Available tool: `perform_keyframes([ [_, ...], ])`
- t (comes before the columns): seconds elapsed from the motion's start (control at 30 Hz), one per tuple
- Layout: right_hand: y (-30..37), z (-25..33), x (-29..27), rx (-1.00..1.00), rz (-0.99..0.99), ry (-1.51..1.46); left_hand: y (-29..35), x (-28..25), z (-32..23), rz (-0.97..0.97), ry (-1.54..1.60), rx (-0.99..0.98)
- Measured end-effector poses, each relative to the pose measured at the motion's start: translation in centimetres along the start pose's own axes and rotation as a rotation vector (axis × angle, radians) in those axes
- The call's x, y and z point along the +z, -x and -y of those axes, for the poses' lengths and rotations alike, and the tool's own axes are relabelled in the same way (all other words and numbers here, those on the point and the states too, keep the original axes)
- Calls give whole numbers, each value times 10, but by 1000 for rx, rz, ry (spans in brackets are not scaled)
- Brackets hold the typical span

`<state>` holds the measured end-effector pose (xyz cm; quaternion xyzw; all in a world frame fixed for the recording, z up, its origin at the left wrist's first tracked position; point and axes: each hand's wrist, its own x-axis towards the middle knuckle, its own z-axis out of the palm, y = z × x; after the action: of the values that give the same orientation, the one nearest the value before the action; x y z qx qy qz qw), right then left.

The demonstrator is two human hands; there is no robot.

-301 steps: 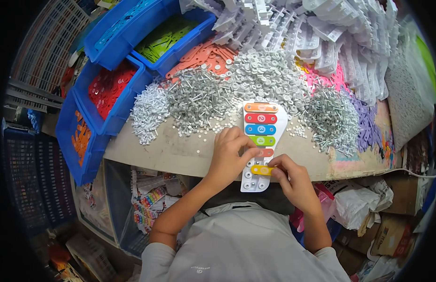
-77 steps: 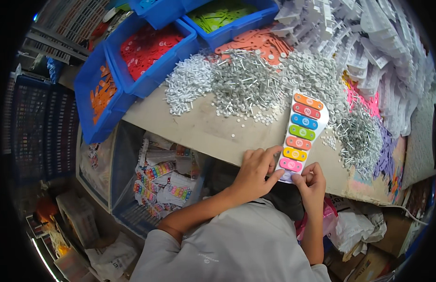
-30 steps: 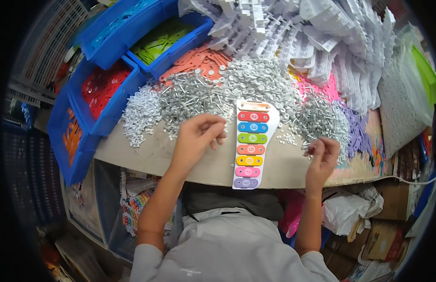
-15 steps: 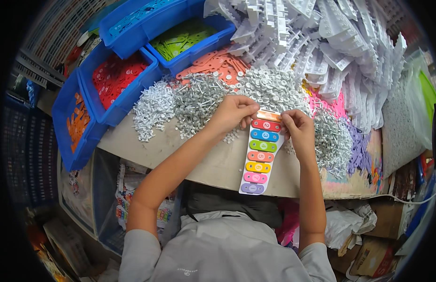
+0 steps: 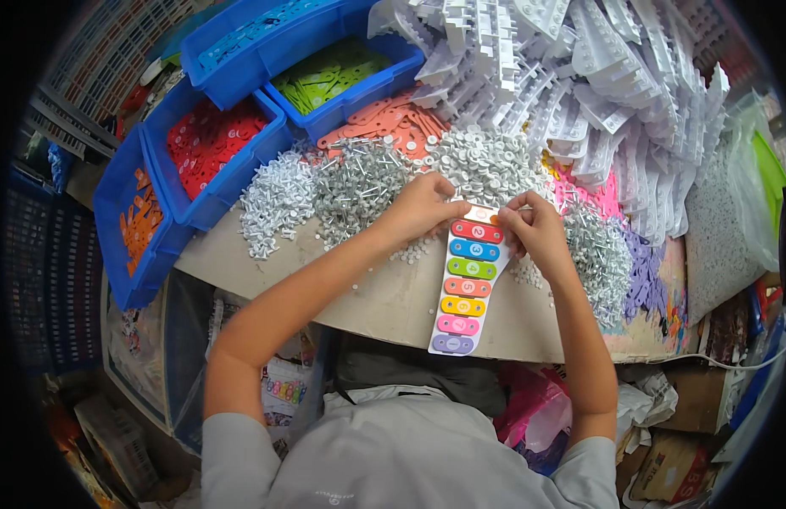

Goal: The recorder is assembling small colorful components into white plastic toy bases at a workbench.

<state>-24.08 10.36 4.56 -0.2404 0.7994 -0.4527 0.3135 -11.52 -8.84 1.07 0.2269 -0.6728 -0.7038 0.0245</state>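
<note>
A toy xylophone [image 5: 471,288] with a white base and a row of coloured bars lies between my hands, its wide end toward me overlapping the table's front edge. My left hand [image 5: 420,208] is closed at the far left corner, thumb and fingers pinching beside the orange bar [image 5: 481,215]. At that bar's right end my right hand [image 5: 535,231] is closed too, its thumb and forefinger pressed on the bar and the base edge. Fingertips partly cover the orange bar. Whether a small pin sits under either hand is hidden.
Piles of white pegs [image 5: 278,199], metal pins [image 5: 359,182] and white washers [image 5: 486,157] lie beyond my hands. Blue bins [image 5: 177,140] of coloured bars stand at the left. Stacked white bases [image 5: 613,93] rise at the far right, near a plastic bag [image 5: 724,195] of small parts.
My left fingers have shifted slightly along the xylophone's far end, and my right hand has moved slightly down. Both elbows have spread outward. The xylophone has slid slightly toward me.
</note>
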Motion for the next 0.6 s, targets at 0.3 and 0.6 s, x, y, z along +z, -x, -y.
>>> perform_keyframes([
  [0.3, -8, 22, -12, 126, 159, 243, -24, -11, -12, 276, -153, -189],
  [0.6, -24, 23, -18, 201, 293, 293, -36, -3, 3, 229, 3, -244],
])
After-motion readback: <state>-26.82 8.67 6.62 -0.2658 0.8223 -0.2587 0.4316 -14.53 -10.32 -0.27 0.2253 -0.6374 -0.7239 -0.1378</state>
